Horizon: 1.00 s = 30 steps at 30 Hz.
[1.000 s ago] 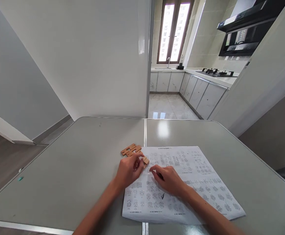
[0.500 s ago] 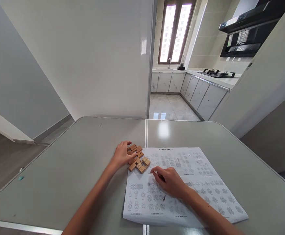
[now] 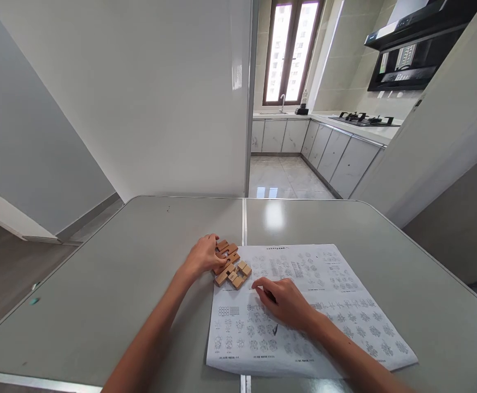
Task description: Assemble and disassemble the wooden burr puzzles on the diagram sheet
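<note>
Several notched wooden puzzle pieces (image 3: 232,258), some reddish brown and some paler, lie close together at the upper left corner of a printed sheet. My left hand (image 3: 201,257) curls around the left side of the brown pieces, thumb and fingers on them; the fingertips are partly hidden. Just right of the cluster, a few paler pieces (image 3: 238,277) form a small open ring. My right hand (image 3: 285,303) rests on the paper sheet (image 3: 230,298), fingers curled in and index fingertip near the paler pieces. What those fingers hold, if anything, is hidden.
The sheet, covered in small diagrams, lies across the seam of a grey table (image 3: 148,234). A small teal object (image 3: 34,301) sits near its left edge. Beyond stand a white wall panel (image 3: 181,109) and a kitchen with a gas hob (image 3: 361,118).
My left thumb has drawn in slightly to the left over the brown pieces. My right hand stays in place, and the view has shifted a little.
</note>
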### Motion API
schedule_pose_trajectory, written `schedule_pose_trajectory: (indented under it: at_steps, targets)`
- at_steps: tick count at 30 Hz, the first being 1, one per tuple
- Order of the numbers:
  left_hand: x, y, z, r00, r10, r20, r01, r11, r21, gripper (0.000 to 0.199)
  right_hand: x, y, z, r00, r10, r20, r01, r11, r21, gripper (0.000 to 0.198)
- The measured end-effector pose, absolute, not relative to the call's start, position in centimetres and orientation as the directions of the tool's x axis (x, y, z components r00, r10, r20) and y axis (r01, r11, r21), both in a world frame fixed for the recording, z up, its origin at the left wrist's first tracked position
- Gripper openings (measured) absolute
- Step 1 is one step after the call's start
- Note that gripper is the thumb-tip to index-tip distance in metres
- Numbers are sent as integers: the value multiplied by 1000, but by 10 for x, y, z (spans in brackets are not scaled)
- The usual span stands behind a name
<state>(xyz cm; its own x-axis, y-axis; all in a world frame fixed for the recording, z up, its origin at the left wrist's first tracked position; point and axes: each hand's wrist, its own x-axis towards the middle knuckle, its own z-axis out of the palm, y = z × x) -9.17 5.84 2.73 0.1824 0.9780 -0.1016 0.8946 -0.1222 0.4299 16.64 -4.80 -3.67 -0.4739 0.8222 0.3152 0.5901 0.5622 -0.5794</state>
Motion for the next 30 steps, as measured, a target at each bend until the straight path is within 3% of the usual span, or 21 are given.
schedule_pose_trajectory:
  at_steps: [7,16,30]
  targets:
    - [-95,59,27,205,972,-113,879,-132,458,62,167,-49,-36,-484,819,308,595,566,-571,28]
    - [-96,72,29,273,941,-198,886,-166,433,32,168,-49,-35,-484,820,306,613,567,-549,28]
    - [-95,86,39,291,918,-270,924,-197,328,33,169,-49,-37,-491,820,293,612,564,-554,31]
